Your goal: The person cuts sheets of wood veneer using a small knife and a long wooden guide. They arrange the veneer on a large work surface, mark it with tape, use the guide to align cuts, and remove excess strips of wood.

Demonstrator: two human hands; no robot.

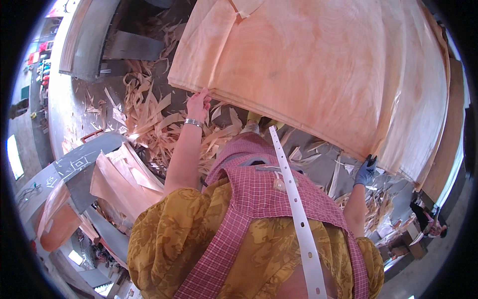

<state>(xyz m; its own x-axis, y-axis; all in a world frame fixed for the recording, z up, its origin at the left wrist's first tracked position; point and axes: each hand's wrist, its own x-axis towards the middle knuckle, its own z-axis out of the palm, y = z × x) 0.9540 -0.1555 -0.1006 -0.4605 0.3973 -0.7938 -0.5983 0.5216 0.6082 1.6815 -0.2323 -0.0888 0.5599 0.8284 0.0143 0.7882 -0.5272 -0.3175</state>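
A broad stack of pale wood veneer sheets (298,65) fills the upper part of the head view, its near edge running across in front of me. My left hand (199,103), bare and with a metal band at the wrist, is closed on the near edge toward the left corner. Farther right along that edge, my right hand (366,172) wears a blue-grey glove with dark fingertips and pinches the veneer. The top sheet has a raised fold on the left with a small tear (242,15). Long wavy ridges run down its right side.
Torn veneer strips (144,112) litter the floor on the left and around my feet. Curled veneer pieces (124,174) lean by a grey curved metal surface (84,154) at lower left. A white perforated strip (294,199) hangs before my chest. Another person (430,222) is at far right.
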